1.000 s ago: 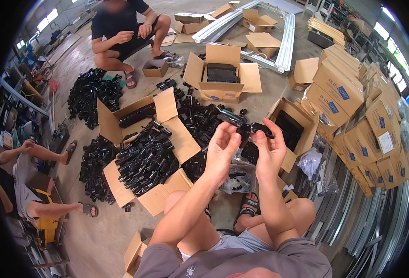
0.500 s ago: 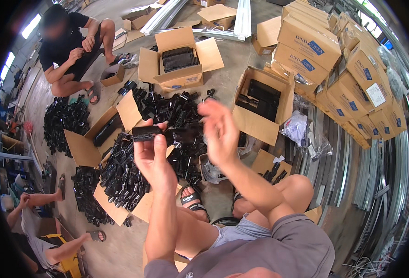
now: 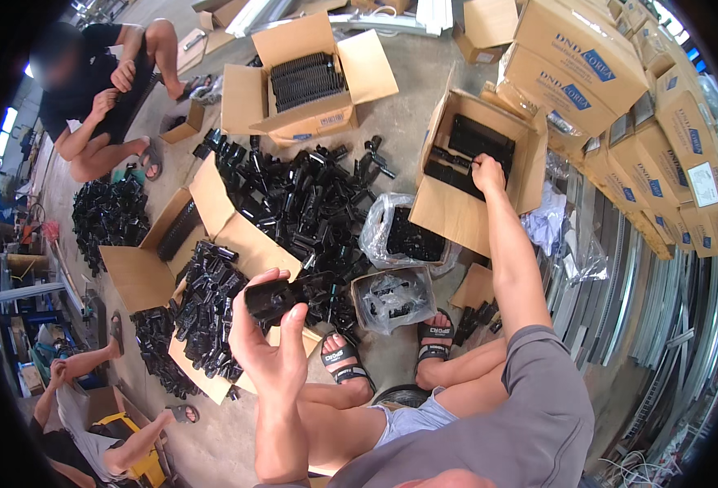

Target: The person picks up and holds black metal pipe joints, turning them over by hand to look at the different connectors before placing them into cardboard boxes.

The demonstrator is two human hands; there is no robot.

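My left hand (image 3: 265, 350) is raised in front of me, its thumb and fingers closed around a short, glossy black plastic piece (image 3: 269, 301) that looks hollow. To the right, my right hand (image 3: 489, 173) reaches into an open cardboard box (image 3: 450, 213). Its fingers are bent together at the end of a slim black plastic part (image 3: 451, 157), their tips partly hidden. Black pieces in neat rows (image 3: 481, 140) lie around that part inside the box.
A large heap of black pieces (image 3: 294, 191) covers the floor ahead, beside another open box (image 3: 200, 252). A box packed with black pieces (image 3: 306, 81) stands beyond. Stacked cartons (image 3: 578, 61) and metal profiles (image 3: 619, 301) fill the right. A co-worker (image 3: 90, 89) crouches at far left.
My right hand has gone from beside the left hand forward and right into the box, its fingers closing there. My left hand has come lower, still holding the black piece. The view has shifted.
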